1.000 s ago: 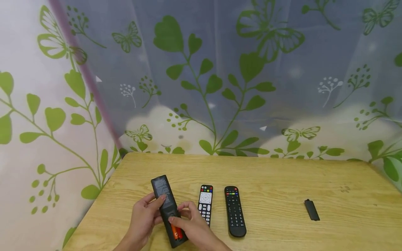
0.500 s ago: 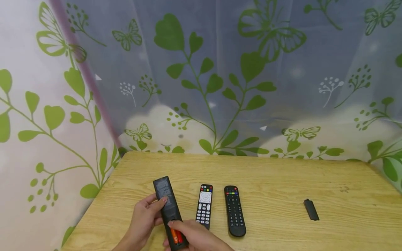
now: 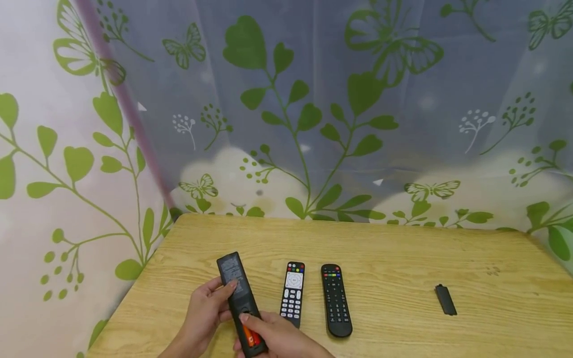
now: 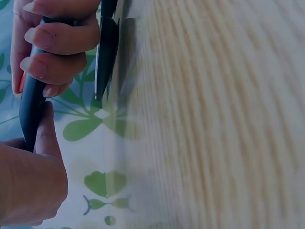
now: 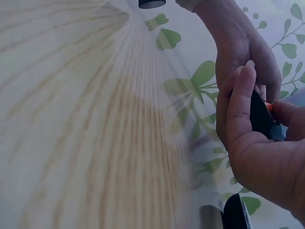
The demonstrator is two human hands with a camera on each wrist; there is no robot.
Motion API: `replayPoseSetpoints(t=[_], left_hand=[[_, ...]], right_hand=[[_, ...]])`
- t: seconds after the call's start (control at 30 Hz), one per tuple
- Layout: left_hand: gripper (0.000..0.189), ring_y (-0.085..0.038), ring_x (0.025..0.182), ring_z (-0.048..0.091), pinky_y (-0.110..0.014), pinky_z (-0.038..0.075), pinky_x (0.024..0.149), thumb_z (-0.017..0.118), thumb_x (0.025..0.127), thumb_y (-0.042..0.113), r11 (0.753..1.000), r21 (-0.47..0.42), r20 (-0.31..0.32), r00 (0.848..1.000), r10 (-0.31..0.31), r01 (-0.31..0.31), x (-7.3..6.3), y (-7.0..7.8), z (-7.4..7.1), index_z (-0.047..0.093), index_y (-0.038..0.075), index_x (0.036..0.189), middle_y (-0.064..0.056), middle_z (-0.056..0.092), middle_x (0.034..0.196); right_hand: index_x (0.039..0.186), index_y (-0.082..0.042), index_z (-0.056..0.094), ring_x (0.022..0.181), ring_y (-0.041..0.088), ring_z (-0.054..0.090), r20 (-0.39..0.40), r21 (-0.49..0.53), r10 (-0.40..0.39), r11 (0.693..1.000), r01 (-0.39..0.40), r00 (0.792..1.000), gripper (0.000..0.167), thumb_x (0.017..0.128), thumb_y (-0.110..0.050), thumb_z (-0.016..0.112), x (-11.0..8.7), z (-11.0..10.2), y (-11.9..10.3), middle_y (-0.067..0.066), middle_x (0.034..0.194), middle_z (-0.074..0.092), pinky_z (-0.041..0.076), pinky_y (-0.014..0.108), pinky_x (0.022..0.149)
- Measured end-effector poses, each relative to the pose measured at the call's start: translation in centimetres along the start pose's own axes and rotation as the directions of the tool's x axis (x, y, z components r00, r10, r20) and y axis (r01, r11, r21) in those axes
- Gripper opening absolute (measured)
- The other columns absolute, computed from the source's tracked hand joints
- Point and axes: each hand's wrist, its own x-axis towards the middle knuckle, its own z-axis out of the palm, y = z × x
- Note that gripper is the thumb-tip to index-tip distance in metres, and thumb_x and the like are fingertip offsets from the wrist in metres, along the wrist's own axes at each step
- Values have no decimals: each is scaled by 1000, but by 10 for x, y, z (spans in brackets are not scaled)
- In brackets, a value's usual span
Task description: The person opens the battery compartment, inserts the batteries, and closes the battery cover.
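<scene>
A black remote control (image 3: 243,298), back side up, is held above the table in both hands. Its battery compartment is uncovered, and orange batteries (image 3: 251,338) lie in it. My left hand (image 3: 201,306) grips the remote around its middle, thumb across the back. The right hand (image 3: 282,335) holds the lower end, its thumb at the upper edge of the compartment and fingers wrapped beneath. In the left wrist view, the right hand's curled fingers (image 4: 62,40) show against the remote's body (image 4: 32,105). The right wrist view has the remote's end (image 5: 262,117) partly hidden by my right hand (image 5: 267,160).
A remote with white buttons (image 3: 293,293) lies just right of my hands, its lower end partly covered by the right one. Beside it lies another black remote (image 3: 336,301). Farther right is a small black battery cover (image 3: 445,300) on the wooden table (image 3: 394,278). Patterned curtains (image 3: 322,124) hang behind.
My right fingers have moved from the remote's right side to beneath its lower end, uncovering more of the white-buttoned remote. The right thumb stays near the compartment's upper edge. My left hand holds its grip.
</scene>
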Motion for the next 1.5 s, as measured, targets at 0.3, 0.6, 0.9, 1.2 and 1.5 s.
replayPoseSetpoints(t=[0.3,0.6,0.9,1.2,1.5], left_hand=[[42,-27,82,69,-32,58,66,58,95,13,1000,3,9,1000,2,-2,1,-1,0,47,-10,128,-17,69,95],[40,-26,81,69,-31,57,64,57,95,12,1000,7,9,1000,4,-5,0,-2,1,48,-11,127,-17,69,94],[40,-27,82,69,-31,58,67,57,95,12,999,18,0,999,36,-36,-1,1,3,48,-10,127,-18,69,95],[37,-27,80,69,-31,58,64,56,95,10,1000,16,-1,1000,26,-26,-1,2,3,49,-9,126,-18,69,94],[38,-29,80,70,-33,58,66,57,95,11,1000,-2,38,999,30,-30,-3,6,4,47,-9,126,-18,69,92]], right_hand=[[134,3,45,84,16,64,-24,-17,-25,1000,25,999,50,101,-35,47,-2,2,1,8,92,65,55,30,75],[137,2,41,84,15,63,-8,24,-4,1000,4,1000,50,102,-34,45,0,2,3,9,96,64,54,29,75],[138,-1,39,82,12,63,43,112,-44,993,39,998,50,102,-34,45,-2,4,7,6,97,63,53,25,73],[139,2,38,85,12,63,68,117,-70,991,62,995,52,102,-34,46,-1,2,10,5,98,63,53,26,76],[132,5,43,85,20,66,-55,37,-78,996,80,995,50,101,-35,47,-9,4,1,11,97,65,56,32,75]])
